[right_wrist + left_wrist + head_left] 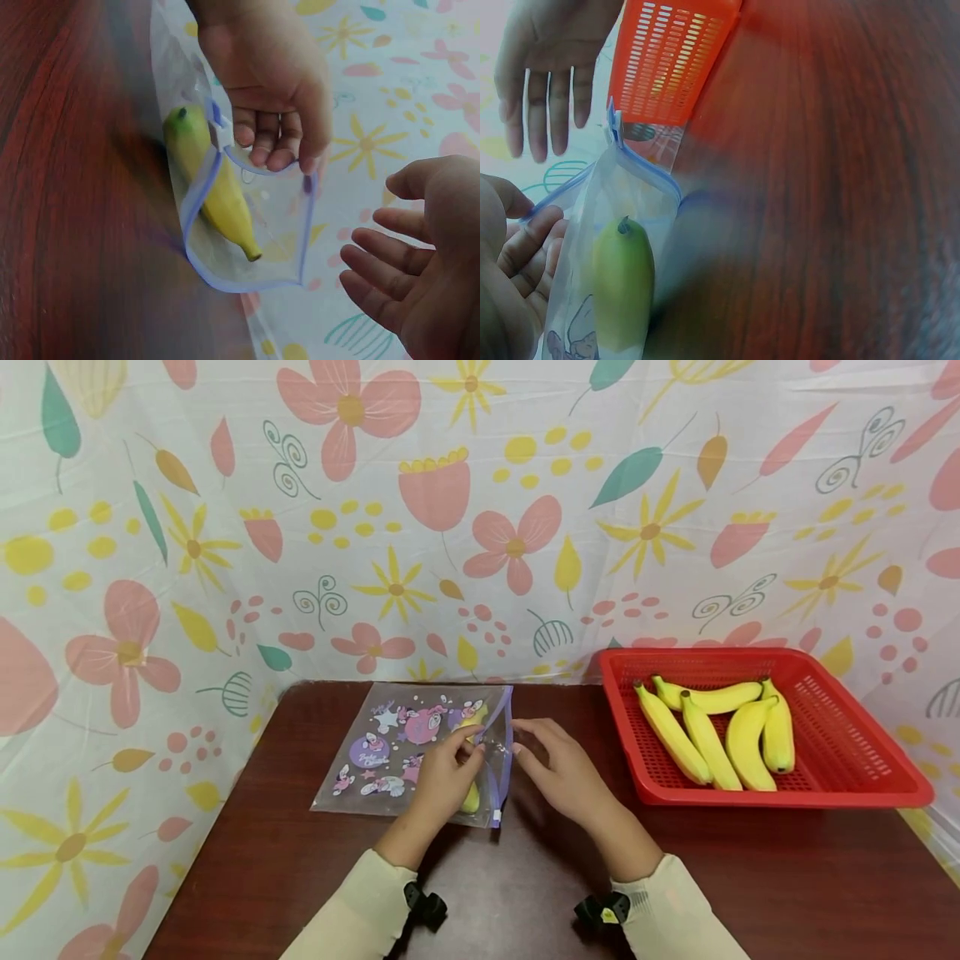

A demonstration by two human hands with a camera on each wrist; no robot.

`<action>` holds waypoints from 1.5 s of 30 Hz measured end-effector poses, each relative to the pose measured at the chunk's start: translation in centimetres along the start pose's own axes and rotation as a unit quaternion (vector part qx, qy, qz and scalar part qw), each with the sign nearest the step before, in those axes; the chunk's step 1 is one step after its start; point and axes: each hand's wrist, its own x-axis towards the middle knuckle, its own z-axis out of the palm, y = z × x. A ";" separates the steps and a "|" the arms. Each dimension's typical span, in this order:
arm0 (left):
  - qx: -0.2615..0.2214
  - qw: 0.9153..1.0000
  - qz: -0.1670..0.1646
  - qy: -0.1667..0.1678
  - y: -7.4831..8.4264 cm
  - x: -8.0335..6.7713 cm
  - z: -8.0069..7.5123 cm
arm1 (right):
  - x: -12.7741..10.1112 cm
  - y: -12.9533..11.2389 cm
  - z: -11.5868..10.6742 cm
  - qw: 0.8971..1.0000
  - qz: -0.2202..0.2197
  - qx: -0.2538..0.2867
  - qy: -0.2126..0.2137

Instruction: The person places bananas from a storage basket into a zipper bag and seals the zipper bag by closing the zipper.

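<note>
A clear zip bag (390, 777) printed with pink and purple cartoon figures lies on the table, its purple-edged mouth facing right. Inside it, near that mouth, is a yellow banana (217, 195) with a greenish end. My left hand (444, 770) pinches the upper film of the bag by the mouth between thumb and fingers, and the mouth gapes in both wrist views. Just right of the bag's edge is my right hand (562, 770), its fingers extended and holding nothing. In the right wrist view a white slider (223, 135) shows on the purple zip.
A red plastic basket (847, 800) with several bananas (705, 743) stands on the right of the dark wooden table (247, 877). Behind the table hangs a flower-patterned cloth (517, 460), which also covers the left side. Each wrist wears a black strapped device (426, 907).
</note>
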 end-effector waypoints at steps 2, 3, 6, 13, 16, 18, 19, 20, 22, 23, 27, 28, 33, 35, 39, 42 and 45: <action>0.000 1.000 -0.003 -0.001 0.0 0.0 0.0 | -0.2 0.0 -0.3 1.000 -0.007 -0.005 0.011; 0.000 1.000 -0.004 -0.002 0.0 0.0 0.0 | -0.3 0.0 -0.5 1.000 -0.012 -0.006 0.019; 0.002 1.000 -0.007 -0.005 0.0 -0.1 0.0 | -0.5 0.2 -0.9 0.999 -0.021 -0.010 0.044; 0.003 1.000 -0.001 -0.003 0.0 0.0 0.0 | -0.8 0.4 -2.4 0.995 -0.036 -0.023 0.090; 0.002 1.000 0.007 -0.002 -0.1 0.0 0.0 | -0.9 0.6 -3.0 0.994 -0.038 -0.031 0.099; 0.001 1.000 0.008 -0.002 0.0 -0.1 -0.1 | -1.0 0.8 -3.4 0.994 -0.034 -0.034 0.100; 0.002 1.000 0.007 -0.002 0.0 -0.1 -0.1 | -1.0 1.0 -3.6 0.994 -0.031 -0.034 0.100; 0.003 1.000 0.007 -0.003 0.0 -0.1 -0.1 | -1.1 1.1 -3.8 0.994 -0.030 -0.034 0.101; 0.002 1.000 0.003 -0.005 0.0 -0.1 -0.1 | -1.2 1.3 -4.1 0.994 -0.027 -0.035 0.103; 0.001 1.000 0.003 -0.005 0.1 -0.2 -0.1 | -1.3 1.4 -4.3 0.994 -0.028 -0.035 0.104; -0.001 1.000 0.002 -0.006 0.1 -0.2 -0.1 | -1.5 1.8 -5.0 0.993 -0.028 -0.042 0.111; -0.002 1.000 0.002 -0.006 0.1 -0.2 -0.1 | -1.6 2.0 -5.1 0.992 -0.027 -0.044 0.113; -0.001 1.000 0.006 -0.005 0.1 -0.1 0.0 | -1.7 2.5 -5.9 0.991 -0.018 -0.058 0.121; -0.001 1.000 0.006 -0.005 0.1 -0.1 -0.1 | -1.7 2.7 -6.1 0.990 -0.016 -0.065 0.124; -0.006 1.000 0.000 -0.006 0.1 -0.1 -0.1 | -1.9 3.0 -6.8 0.990 -0.002 -0.071 0.118; -0.008 1.000 -0.004 -0.005 0.1 -0.1 -0.1 | -2.0 3.3 -7.3 0.991 0.012 -0.074 0.111; -0.007 1.000 -0.005 -0.005 0.1 -0.1 0.0 | -2.0 3.6 -7.9 0.990 0.022 -0.081 0.111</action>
